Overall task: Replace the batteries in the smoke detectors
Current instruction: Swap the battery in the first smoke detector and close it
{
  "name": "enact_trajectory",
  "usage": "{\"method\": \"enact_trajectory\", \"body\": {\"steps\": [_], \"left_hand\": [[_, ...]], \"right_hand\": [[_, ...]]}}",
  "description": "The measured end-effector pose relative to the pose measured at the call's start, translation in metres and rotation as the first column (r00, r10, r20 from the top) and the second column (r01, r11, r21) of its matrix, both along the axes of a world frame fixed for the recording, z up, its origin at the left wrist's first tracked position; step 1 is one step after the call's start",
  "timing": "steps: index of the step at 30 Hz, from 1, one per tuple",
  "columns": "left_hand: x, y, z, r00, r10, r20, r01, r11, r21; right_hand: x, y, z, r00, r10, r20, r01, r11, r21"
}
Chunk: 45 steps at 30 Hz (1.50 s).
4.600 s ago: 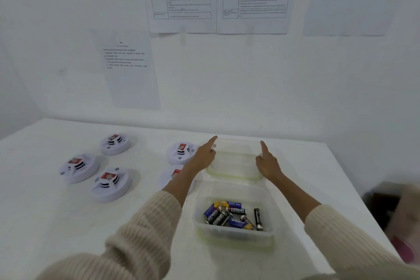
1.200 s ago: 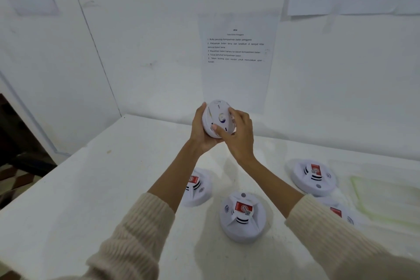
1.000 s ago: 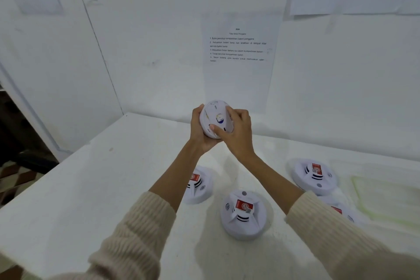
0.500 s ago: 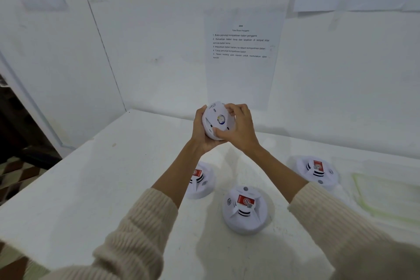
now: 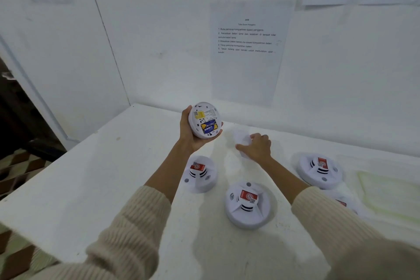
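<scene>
Left hand (image 5: 193, 134) was raised above the table (image 5: 91, 184), palm up, fingers wrapped round the rim of a detector (image 5: 205, 120) tipped so its underside faced the camera. The battery bay was uncovered; a blue-and-yellow battery (image 5: 208, 126) sat in it, below a yellow label. Left forearm bare, cream sleeve (image 5: 127, 234) pushed back toward the elbow.

Right hand (image 5: 256, 146) was low, knuckles up, fingers curled over a white cover (image 5: 242, 140) resting on the table just right of the held detector. Whether the cover was gripped or only touched could not be told; that area was blurred.

Count: one detector in hand. Three more lay in full view on the table, domes up, each with a red sticker: left (image 5: 200, 174), centre (image 5: 248, 204), right (image 5: 321, 170). A fifth (image 5: 341, 203) showed only partly behind the right sleeve. One battery visible. One clear tray (image 5: 386, 193) at the right edge. One instruction sheet (image 5: 246, 52) on the wall behind.
</scene>
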<state>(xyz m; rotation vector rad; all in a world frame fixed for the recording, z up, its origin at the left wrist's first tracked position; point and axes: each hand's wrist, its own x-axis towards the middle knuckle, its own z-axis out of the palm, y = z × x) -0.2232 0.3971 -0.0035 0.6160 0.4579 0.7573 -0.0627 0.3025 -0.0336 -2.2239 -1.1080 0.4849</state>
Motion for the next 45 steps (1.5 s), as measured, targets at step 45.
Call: {"method": "enact_trajectory", "body": {"steps": [45], "left_hand": [[0.268, -0.263, 0.013, 0.971, -0.223, 0.09, 0.225, 0.974, -0.01]], "right_hand": [[0.197, -0.26, 0.061, 0.998, -0.012, 0.063, -0.009, 0.944, 0.329]]}}
